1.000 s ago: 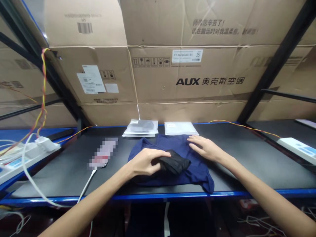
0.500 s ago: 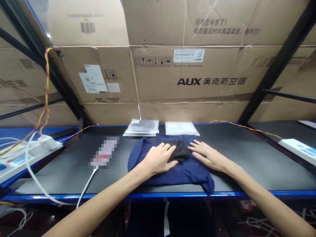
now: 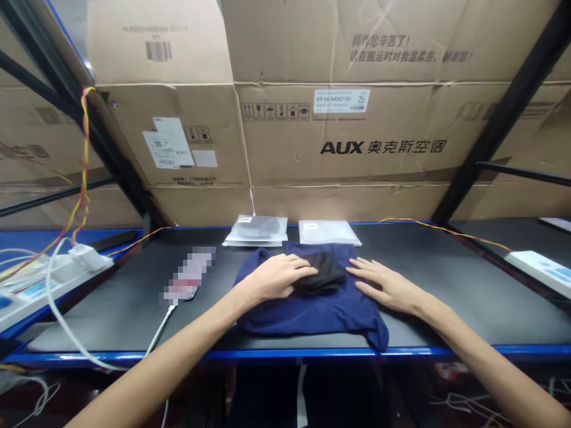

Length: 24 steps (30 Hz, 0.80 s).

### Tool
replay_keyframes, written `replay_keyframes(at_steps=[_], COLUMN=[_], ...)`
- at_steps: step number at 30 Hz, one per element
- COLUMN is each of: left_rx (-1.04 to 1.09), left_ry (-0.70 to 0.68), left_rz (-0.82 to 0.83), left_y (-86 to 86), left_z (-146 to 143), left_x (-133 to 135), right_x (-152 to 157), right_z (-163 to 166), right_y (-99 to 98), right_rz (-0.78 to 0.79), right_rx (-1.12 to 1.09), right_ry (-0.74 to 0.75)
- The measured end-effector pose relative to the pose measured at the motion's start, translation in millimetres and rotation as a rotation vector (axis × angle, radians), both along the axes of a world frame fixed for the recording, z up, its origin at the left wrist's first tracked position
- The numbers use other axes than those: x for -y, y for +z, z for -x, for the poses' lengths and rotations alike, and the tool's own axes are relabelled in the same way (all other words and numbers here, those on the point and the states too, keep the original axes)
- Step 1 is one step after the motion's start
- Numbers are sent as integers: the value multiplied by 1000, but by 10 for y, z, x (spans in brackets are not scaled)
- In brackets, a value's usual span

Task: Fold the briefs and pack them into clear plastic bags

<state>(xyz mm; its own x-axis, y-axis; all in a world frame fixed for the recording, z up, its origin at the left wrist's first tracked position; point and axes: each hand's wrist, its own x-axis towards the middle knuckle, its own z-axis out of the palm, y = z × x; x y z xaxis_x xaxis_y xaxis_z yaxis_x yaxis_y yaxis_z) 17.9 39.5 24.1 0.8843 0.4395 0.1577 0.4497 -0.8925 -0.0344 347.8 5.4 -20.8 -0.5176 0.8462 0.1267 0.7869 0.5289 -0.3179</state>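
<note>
A dark navy garment (image 3: 312, 315) lies spread on the black table top in front of me. On its middle rests a small folded black cloth (image 3: 323, 276), somewhat bunched. My left hand (image 3: 281, 276) has its fingers close together over the left side of the black cloth, the thumb low at its near edge, gripping it there. Stretched out flat, my right hand (image 3: 388, 288) lies on the right part of the navy garment. Its fingertips are just right of the black cloth and hold nothing.
Two piles of flat frosted plastic packets (image 3: 330, 232) lie behind the garment. A blurred-out phone (image 3: 190, 276) with a white cable lies to the left. Power strips (image 3: 542, 267) sit at both sides, and a large cardboard wall (image 3: 285, 154) stands behind.
My left hand has drawn its spread fingers together and moved slightly left on the black cloth, which is now more bunched. My right hand has shifted slightly right.
</note>
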Motion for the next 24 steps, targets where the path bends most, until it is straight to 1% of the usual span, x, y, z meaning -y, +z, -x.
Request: replay_keyframes(at_steps=[4, 6, 8, 11, 14, 16, 21, 24], left_rx=[-36, 34, 155, 263, 246, 230, 290, 339], left_ry=[72, 140, 204, 259, 266, 252, 181, 207], left_rz=[-63, -64, -37, -3, 36, 82, 156, 142], left_y=[-19, -5, 7, -11, -89, -154, -250, -264], left_z=[-100, -187, -307, -520, -702, -766, -742, -717], left_x=[-38, -22, 25, 127, 205, 227, 254, 280], right_x=[-8, -10, -12, -21, -36, -40, -8, 22], right_z=[3, 0, -2, -10, -29, -36, 29, 93], right_y=[-13, -25, -37, -54, -78, -91, -66, -38], right_rz=[-2, -14, -32, -62, -91, -115, -168, -173], right_rx=[-8, -33, -56, -75, -86, -101, -163, -187], right_ry=[-1, -1, -4, -15, -31, -44, -81, -75])
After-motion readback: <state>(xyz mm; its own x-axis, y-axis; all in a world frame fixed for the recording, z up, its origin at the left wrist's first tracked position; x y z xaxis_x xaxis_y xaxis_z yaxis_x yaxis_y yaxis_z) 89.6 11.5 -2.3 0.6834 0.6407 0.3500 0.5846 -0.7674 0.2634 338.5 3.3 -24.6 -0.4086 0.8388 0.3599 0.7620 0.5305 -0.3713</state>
